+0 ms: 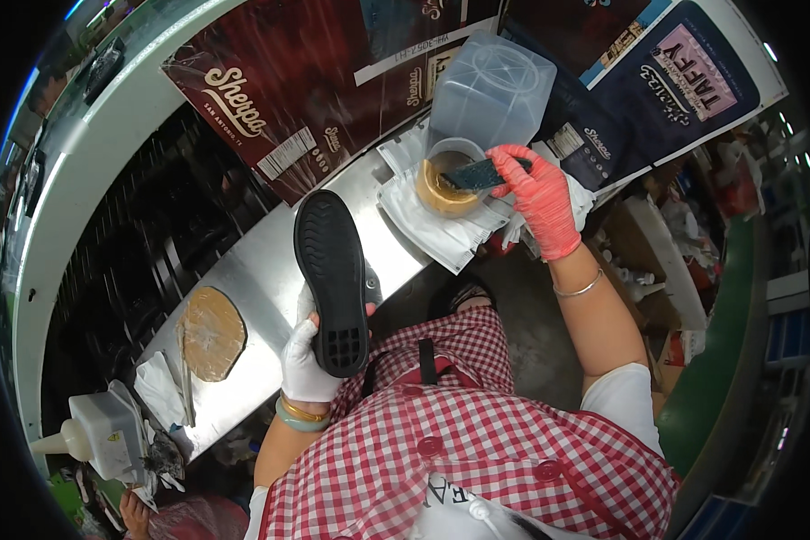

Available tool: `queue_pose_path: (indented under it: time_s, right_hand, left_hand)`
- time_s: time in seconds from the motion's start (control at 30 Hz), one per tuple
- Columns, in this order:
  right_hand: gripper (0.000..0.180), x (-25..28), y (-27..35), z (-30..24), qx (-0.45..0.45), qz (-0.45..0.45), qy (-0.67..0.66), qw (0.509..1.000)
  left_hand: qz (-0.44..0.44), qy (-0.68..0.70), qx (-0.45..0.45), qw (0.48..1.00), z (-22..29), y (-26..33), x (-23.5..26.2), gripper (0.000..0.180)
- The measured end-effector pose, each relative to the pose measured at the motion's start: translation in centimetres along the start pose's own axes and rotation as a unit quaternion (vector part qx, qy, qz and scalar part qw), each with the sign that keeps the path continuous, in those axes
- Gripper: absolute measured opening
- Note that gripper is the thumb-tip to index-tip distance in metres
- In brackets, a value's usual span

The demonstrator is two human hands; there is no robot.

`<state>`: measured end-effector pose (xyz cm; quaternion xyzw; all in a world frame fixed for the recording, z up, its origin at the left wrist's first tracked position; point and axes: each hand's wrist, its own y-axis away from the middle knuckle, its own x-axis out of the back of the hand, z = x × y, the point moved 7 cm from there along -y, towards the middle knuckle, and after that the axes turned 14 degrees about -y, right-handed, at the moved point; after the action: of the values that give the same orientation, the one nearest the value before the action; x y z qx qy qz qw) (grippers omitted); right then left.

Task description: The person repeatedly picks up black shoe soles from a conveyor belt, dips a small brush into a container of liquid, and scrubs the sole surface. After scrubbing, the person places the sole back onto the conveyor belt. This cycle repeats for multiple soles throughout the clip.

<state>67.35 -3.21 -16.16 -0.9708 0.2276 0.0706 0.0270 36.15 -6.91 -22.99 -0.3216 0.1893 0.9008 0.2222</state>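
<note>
My left hand [304,360], in a white glove, grips a black shoe sole [332,270] by its heel end, tread side up, over the metal bench [261,270]. My right hand [542,198], in a red glove, holds a dark flat brush [477,173] with its tip dipped into a round clear tub [448,180] of tan glue. The tub sits on white paper sheets [441,234] at the far end of the bench.
A large translucent plastic container [493,90] stands just behind the tub. Dark printed cardboard sheets [306,99] lie beyond it. A tan insole-shaped piece [211,331] lies on the bench at left, near a white squeeze bottle [99,432] and crumpled rags. Another person's hand [135,515] shows at lower left.
</note>
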Motion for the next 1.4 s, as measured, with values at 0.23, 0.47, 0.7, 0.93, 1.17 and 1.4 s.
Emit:
queue_pose_path:
  time_s: [0.23,0.47,0.7,0.93,1.17,1.4]
  right_hand:
    - [0.027,-0.1,0.0,-0.1,0.005,-0.025,-0.005,1.000]
    - [0.026,0.2,-0.1,0.4,-0.013,-0.043,0.005,0.999]
    - [0.024,-4.5,5.6,0.7,-0.075,-0.028,-0.132,0.988]
    - [0.026,-12.0,9.8,1.2,-0.090,-0.093,-0.152,0.980]
    - [0.026,-13.3,10.4,1.5,-0.105,-0.110,-0.124,0.981]
    - [0.026,-13.3,12.2,2.0,-0.089,-0.132,-0.091,0.983]
  left_hand:
    - [0.027,-0.025,-0.009,0.999,-0.3,-0.4,0.4,0.055]
    - [0.029,-0.030,-0.028,0.999,-0.5,-0.9,0.6,0.060]
    - [0.024,-0.009,-0.017,1.000,-1.6,-0.9,1.9,0.078]
    - [0.040,-0.021,-0.020,0.999,-0.9,0.4,1.3,0.082]
    - [0.045,-0.006,-0.036,0.998,-0.1,0.5,0.6,0.084]
    - [0.096,0.079,-0.053,0.991,0.3,-0.5,1.0,0.073]
